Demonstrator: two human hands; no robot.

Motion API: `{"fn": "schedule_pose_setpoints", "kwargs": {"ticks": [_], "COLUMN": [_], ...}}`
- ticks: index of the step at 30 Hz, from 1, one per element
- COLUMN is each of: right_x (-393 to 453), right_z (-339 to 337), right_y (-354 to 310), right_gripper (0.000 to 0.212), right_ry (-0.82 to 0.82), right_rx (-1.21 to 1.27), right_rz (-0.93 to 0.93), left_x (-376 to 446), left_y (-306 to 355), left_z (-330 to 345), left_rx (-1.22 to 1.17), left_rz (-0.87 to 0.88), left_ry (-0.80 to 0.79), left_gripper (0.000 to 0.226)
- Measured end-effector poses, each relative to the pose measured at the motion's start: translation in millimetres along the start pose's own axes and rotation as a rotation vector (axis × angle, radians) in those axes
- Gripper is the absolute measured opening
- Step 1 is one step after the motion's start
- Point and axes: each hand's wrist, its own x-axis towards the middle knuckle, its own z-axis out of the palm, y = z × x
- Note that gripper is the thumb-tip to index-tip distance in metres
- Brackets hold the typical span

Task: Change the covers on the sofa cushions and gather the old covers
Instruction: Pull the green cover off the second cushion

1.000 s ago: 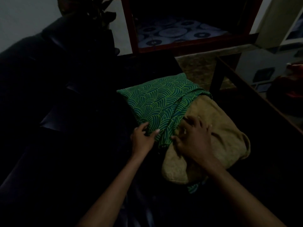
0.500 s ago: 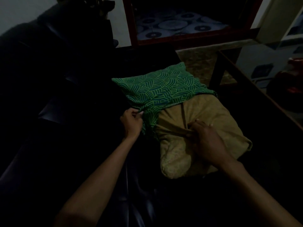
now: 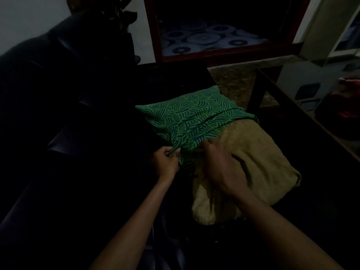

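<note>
A tan cushion (image 3: 259,164) lies on the dark sofa seat. A green cover with a wave pattern (image 3: 194,115) sheathes its far end, while the near half of the cushion is bare. My left hand (image 3: 165,162) pinches the cover's near left edge. My right hand (image 3: 216,162) lies on the cushion at the cover's open edge with its fingers curled into the green cloth. The fingertips of that hand are hidden in the folds.
The dark sofa (image 3: 58,133) fills the left and bottom of the view. A dark wooden table edge (image 3: 311,121) runs along the right. Behind stand a red-framed cabinet (image 3: 224,53) and a plant (image 3: 120,14). The room is dim.
My right hand has moved up from the bare cushion to the cover's open edge. The green cover reaches a little farther down the cushion. My left hand keeps its pinch on the left edge.
</note>
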Motion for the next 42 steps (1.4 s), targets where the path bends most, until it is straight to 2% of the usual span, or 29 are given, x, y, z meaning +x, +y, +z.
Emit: {"fn": "schedule_pose_setpoints", "kwargs": {"ticks": [2,4,7,9,15,19,22,24,28,32,37,39,42], "right_x": [12,25,35,29,10,15,16,16,13,6,-12,-9,1], "right_z": [-17,-42,-81,-96,-96,-71,-43,-29,-24,-38,-45,-45,-47], "right_y": [5,8,15,25,33,13,-4,-12,-21,-21,-30,-20,8], "right_gripper": [0.026,0.033,0.042,0.039,0.040,0.040,0.045,0.050,0.022,0.012,0.012,0.023,0.044], "right_ry": [0.057,0.126,0.220,0.235,0.100,-0.115,-0.136,-0.177,-0.248,-0.292,-0.283,-0.292,-0.268], "right_rx": [0.105,0.128,0.144,0.166,0.269,0.210,0.071,-0.019,-0.099,-0.034,0.015,0.117,0.309], "right_rz": [-0.026,-0.062,-0.111,-0.124,-0.096,-0.031,0.017,0.025,-0.030,-0.082,-0.172,-0.121,0.058], "left_x": [6,21,45,60,68,56,47,42,41,52,58,52,34], "left_y": [21,43,71,81,61,34,20,17,24,35,20,13,14], "left_z": [-5,-10,-13,-15,-8,-22,-23,-19,-16,-24,-34,-42,-44], "left_rx": [-0.012,0.007,0.057,0.084,0.124,0.177,0.252,0.255,0.309,0.297,0.412,0.427,0.457], "left_rz": [0.082,0.184,0.291,0.320,0.318,0.363,0.364,0.383,0.424,0.414,0.451,0.461,0.460], "left_ry": [0.049,0.095,0.127,0.143,0.086,-0.070,-0.174,-0.160,-0.086,-0.038,-0.068,-0.109,-0.195], "left_gripper": [0.012,0.007,0.013,0.017,0.013,0.034,0.043,0.034,0.014,0.015,0.016,0.018,0.029]}}
